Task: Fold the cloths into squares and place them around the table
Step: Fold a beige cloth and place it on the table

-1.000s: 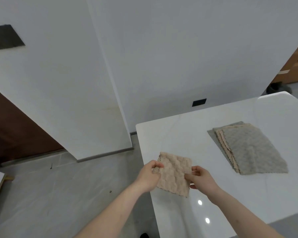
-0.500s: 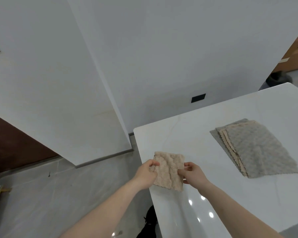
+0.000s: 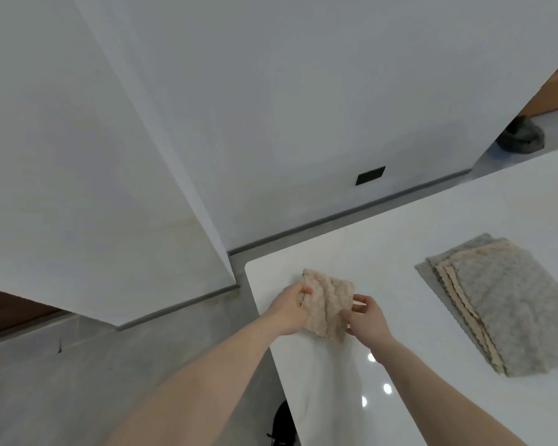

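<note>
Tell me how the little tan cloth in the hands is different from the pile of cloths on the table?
The small folded beige textured cloth is one piece; the stack of grey and beige cloths has several layers. The beige cloth is held by the left hand and right hand near the white table's corner; the stack lies flat, untouched, further right. The beige cloth looks smaller than the stack. Both share a bumpy texture.

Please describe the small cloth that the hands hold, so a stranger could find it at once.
On the glossy white table, look at the near left corner. There the left hand and right hand grip a small beige bumpy folded cloth. Unlike the flat grey-and-beige cloth pile further right, it is single and held.
</note>
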The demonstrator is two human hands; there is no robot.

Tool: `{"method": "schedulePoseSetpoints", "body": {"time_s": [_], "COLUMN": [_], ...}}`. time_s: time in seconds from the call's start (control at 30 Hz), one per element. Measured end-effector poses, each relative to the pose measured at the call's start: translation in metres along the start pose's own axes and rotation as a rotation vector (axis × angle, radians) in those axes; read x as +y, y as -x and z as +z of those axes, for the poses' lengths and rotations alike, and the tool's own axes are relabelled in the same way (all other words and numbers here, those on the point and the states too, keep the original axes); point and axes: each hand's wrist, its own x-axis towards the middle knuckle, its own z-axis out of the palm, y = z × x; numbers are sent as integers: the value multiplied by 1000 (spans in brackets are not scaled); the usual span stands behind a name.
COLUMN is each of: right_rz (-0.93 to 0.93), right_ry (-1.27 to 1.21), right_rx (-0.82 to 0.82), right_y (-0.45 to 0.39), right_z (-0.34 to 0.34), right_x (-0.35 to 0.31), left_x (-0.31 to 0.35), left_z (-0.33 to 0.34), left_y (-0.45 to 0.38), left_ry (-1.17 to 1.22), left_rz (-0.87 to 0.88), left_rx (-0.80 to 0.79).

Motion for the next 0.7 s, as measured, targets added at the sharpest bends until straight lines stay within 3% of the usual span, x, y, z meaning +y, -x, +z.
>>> {"method": "schedulePoseSetpoints", "body": {"time_s": [0.2,0.3,0.37,0.43,0.5,0.6,0.7], "right_rz": [-81,-114,-166,-214,-211,-170,-154], "right_ry": [27,159,369,593,717,788,789], "right_rx": [92,53,30,-14,-89,-161,-168], "right_y": [-35,-38,-37,-36,-34,-31,-22], "right_z": [14,18,19,19,19,16,9], "right_x": [-18,-20,-15,-5,5,11,11], "left_x": [10,7,1,-9,-21,-37,-37], "left_z": [-12,-1,10,20,26,27,26], "left_y": [-48,-55,-52,-44,-38,-38,-26], "left_ry": [-99,-228,-393,-559,-643,-713,-701], "left_rz": [81,40,128,252,253,214,250], "left_rx": [-40,3,69,44,-36,-124,-101]}}
